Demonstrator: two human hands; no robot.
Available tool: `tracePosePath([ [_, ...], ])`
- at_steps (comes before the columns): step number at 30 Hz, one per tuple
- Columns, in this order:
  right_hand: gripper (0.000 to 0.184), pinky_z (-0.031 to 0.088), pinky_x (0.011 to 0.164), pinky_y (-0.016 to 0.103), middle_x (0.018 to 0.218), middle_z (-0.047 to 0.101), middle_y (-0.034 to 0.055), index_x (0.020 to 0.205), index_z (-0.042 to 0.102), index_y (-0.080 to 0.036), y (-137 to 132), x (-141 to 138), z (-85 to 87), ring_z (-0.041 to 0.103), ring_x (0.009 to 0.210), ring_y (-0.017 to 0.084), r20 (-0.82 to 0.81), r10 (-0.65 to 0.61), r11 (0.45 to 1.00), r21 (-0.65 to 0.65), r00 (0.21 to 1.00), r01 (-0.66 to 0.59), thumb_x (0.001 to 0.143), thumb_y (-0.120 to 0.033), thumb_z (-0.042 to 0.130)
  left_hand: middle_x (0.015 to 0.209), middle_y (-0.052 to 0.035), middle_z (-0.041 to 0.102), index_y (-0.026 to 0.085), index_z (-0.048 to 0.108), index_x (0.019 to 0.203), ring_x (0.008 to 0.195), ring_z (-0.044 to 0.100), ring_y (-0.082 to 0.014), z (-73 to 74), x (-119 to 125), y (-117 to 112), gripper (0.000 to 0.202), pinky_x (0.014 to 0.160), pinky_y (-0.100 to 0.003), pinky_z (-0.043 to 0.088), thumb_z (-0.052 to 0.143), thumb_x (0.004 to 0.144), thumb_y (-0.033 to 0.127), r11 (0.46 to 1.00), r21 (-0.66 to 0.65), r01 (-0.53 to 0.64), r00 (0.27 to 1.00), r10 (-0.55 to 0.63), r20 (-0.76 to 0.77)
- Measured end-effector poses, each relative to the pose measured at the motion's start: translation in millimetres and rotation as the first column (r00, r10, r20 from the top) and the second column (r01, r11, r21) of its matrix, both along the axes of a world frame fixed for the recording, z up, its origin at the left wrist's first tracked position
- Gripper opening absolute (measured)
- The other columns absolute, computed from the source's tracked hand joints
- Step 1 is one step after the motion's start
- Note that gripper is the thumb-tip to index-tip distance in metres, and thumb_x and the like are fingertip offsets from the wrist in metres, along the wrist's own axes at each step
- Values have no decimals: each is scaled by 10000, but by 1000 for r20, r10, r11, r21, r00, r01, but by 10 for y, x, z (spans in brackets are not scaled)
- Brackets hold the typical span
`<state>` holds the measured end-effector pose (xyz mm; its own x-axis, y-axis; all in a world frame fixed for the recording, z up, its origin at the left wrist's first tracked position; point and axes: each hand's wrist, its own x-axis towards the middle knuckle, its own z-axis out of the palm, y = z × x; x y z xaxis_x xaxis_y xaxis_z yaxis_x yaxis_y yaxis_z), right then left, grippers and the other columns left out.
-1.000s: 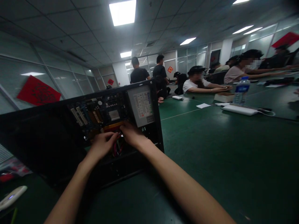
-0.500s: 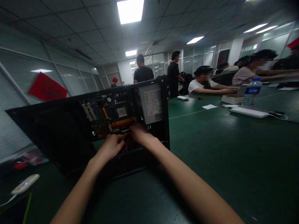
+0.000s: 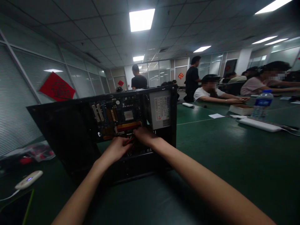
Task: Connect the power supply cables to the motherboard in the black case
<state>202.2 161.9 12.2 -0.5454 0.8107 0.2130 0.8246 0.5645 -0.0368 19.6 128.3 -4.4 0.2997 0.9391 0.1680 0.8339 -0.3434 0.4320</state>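
An open black computer case point(image 3: 145, 167) stands tilted on the table before me. Inside it I see the motherboard point(image 3: 128, 115) and, at the upper right, the grey power supply point(image 3: 161, 107). My left hand point(image 3: 119, 147) is closed in a pinch on thin red cables point(image 3: 130, 143) below the board. Just right of it, my right hand point(image 3: 145, 136) reaches in beside the red memory slots point(image 3: 128, 126), its fingers curled by the same cables. Shadow hides its fingertips and whatever they grip.
The green table point(image 3: 201, 156) carries a water bottle point(image 3: 262, 104), a white power strip point(image 3: 259, 124) and a paper sheet point(image 3: 217, 116) on the right. At left lie a white device point(image 3: 29, 179), a dark green-edged object point(image 3: 17, 206) and a plastic bag point(image 3: 42, 151). Several people are beyond.
The view has shifted, so the case and both hands appear further right and slightly lower. Both hands stay at the cables inside the case. In the background, the standing people have changed position.
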Motion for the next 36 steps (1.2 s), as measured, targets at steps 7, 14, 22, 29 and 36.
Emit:
tracePosePath([
  [7, 343, 548, 877, 340, 1196, 728, 200, 1255, 662, -103, 93, 31, -59, 716, 1140, 276, 93, 89, 995, 31, 992, -92, 1036, -119, 398, 926, -77, 806, 171, 800, 980, 844, 724, -242, 27, 25, -22, 291, 716, -297, 419, 541, 919, 289, 999, 46, 1, 996, 3, -94],
  [14, 330, 542, 865, 352, 1174, 733, 203, 1249, 656, -101, 58, 15, -70, 722, 1113, 281, 51, 73, 997, 34, 996, -75, 1019, -110, 420, 848, -81, 785, 159, 765, 868, 794, 709, -220, 111, 98, -119, 264, 702, -290, 407, 509, 919, 193, 998, 64, -14, 991, 22, -135],
  [22, 335, 544, 863, 345, 1186, 727, 196, 1251, 654, -118, 109, -25, -117, 716, 1127, 276, 71, 59, 996, 56, 996, -63, 1028, -121, 404, 926, -110, 796, 153, 777, 909, 882, 734, -260, 64, 59, -73, 257, 740, -311, 440, 526, 930, 205, 997, 81, -7, 990, 19, -139],
  [29, 348, 545, 876, 349, 1182, 730, 200, 1235, 665, -102, 155, -23, -107, 714, 1136, 277, 48, 59, 996, 59, 997, -62, 1030, -110, 384, 1154, -124, 783, 189, 771, 1187, 1086, 728, -302, 41, 61, -72, 316, 893, -350, 503, 581, 942, 251, 984, 178, -7, 989, 33, -146],
  [36, 334, 551, 855, 348, 1178, 736, 179, 1232, 665, -115, 211, -3, -164, 723, 1116, 289, 45, 71, 992, 105, 997, -75, 1034, -130, 397, 1097, -139, 793, 171, 785, 1149, 1032, 746, -298, 36, 57, -77, 333, 859, -357, 508, 506, 984, 249, 989, 145, 3, 981, 26, -193],
])
